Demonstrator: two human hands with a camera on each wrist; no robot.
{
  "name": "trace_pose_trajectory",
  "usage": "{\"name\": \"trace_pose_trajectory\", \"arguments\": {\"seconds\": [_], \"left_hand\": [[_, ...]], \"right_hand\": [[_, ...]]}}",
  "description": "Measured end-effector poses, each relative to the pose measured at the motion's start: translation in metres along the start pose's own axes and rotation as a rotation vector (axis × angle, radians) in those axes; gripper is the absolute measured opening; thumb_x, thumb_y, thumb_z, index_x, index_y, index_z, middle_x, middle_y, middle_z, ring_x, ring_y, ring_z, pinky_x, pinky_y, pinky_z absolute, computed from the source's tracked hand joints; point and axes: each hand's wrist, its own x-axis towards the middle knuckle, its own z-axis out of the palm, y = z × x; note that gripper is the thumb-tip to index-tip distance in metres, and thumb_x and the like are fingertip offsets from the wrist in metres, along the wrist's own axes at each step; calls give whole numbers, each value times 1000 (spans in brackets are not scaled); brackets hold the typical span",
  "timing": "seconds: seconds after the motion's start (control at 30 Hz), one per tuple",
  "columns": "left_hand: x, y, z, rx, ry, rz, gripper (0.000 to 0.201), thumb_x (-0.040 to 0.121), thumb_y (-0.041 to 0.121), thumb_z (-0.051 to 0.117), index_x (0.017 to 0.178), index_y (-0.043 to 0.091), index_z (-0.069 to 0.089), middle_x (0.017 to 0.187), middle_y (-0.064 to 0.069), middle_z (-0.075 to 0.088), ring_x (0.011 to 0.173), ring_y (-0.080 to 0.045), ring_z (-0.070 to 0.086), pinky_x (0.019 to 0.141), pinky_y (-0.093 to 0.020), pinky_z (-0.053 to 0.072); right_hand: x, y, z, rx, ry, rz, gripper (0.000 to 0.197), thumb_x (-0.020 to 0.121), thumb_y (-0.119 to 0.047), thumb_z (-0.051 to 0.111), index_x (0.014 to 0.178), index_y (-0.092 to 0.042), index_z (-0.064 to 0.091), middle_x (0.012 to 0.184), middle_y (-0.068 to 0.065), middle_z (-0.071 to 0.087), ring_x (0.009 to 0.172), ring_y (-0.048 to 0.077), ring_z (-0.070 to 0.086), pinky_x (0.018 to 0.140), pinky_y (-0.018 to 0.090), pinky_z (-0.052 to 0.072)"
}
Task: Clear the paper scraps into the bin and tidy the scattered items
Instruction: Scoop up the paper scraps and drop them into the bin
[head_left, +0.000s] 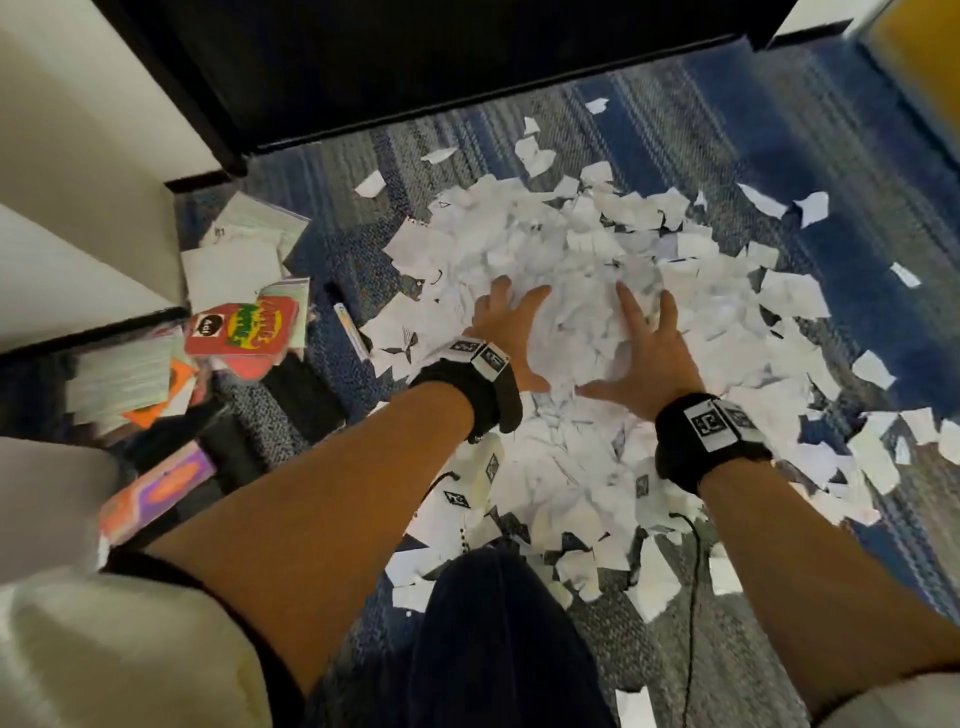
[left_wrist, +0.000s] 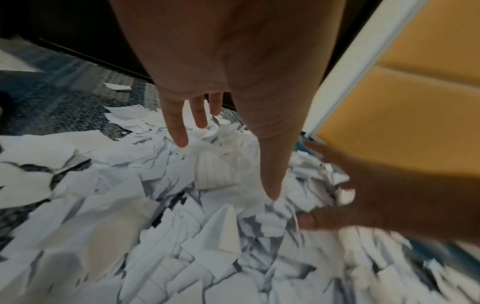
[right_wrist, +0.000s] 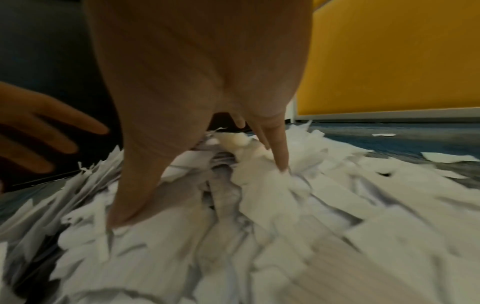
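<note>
Both hands lay palm-down on the heap of paper scraps (head_left: 571, 244), which covered the blue-grey carpet (head_left: 857, 171) in front of the person. Left hand (head_left: 506, 332) rested on the heap's left-centre, fingers spread and straight, thumb pointing inward; nothing was gripped. Right hand (head_left: 647, 353) rested just right of it, fingers likewise splayed and straight, thumb reaching toward the left hand. The two hands were near each other but apart, with a mound of scraps between them. In the right wrist view the fingertips (right_wrist: 281, 162) touched the paper surface.

Loose scraps lay scattered beyond the heap on its far and right sides. Left of the heap: a marker pen (head_left: 347, 317) on the carpet, then a red card box (head_left: 241, 330) on top of notepads and coloured cards (head_left: 124, 379). Farther left of the heap stood white furniture (head_left: 78, 156). A yellow panel (left_wrist: 415, 61) stood beyond the heap's right side. No bin could be made out.
</note>
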Motion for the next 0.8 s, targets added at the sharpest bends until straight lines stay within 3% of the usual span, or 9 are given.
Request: {"name": "trace_pose_trajectory", "arguments": {"seconds": [0.1,0.17,0.27,0.4,0.5,0.57,0.63,0.67,0.8], "left_hand": [[18,1,15,49,-38,0,128,55,35,94,152,41,10,159,-7,-13,146,-36,1,109,-58,32],[24,-2,24,60,-66,-9,125,57,34,93,151,42,10,159,-7,-12,146,-37,3,109,-58,32],[27,-10,34,62,-40,-6,102,71,30,84,149,37,19,154,-11,11,137,-40,24,105,-54,39],[24,-12,37,-7,29,3,73,87,17,67,148,26,29,139,-13,34,122,-37,43,101,-44,42],[21,-11,26,-115,88,-4,60,91,7,57,146,21,36,135,-14,45,118,-35,50,100,-41,43],[16,-11,15,-169,148,-25,56,94,9,54,146,22,37,136,-12,50,122,-33,51,102,-39,42],[9,-11,2,-187,224,-20,52,95,19,56,144,25,39,130,-10,57,117,-32,55,96,-37,43],[4,-9,-5,-186,262,-4,50,94,25,60,140,27,41,125,-8,60,112,-31,57,91,-36,45],[-12,-1,-27,-195,259,39,58,78,48,75,126,23,54,111,-4,65,100,-25,62,84,-34,52]], "right_hand": [[13,-9,13,-70,-64,-20,110,67,-59,80,152,-42,11,154,16,16,122,47,47,97,53,48],[13,-8,18,-88,-27,-38,87,77,-50,76,149,-36,28,148,16,28,120,45,48,95,52,49],[9,1,18,-23,119,-62,59,83,-31,73,138,-30,51,139,13,45,117,41,48,90,48,50],[5,13,16,106,217,-138,43,78,-8,75,119,-17,69,118,12,61,103,38,57,84,38,49],[3,15,13,187,273,-128,32,78,-6,76,109,-8,73,108,15,68,97,35,64,84,33,50],[-1,16,9,204,324,-83,16,86,-17,72,95,-4,72,92,17,69,84,34,64,72,28,44],[-7,18,4,274,385,-22,27,94,-21,62,73,-4,58,67,14,56,63,31,51,60,27,29],[-12,18,-2,322,386,30,32,97,-21,58,70,-4,51,63,14,50,60,30,46,59,29,25],[-32,13,-19,447,288,162,31,100,-23,51,85,3,58,80,26,62,75,35,56,63,31,29]]}}
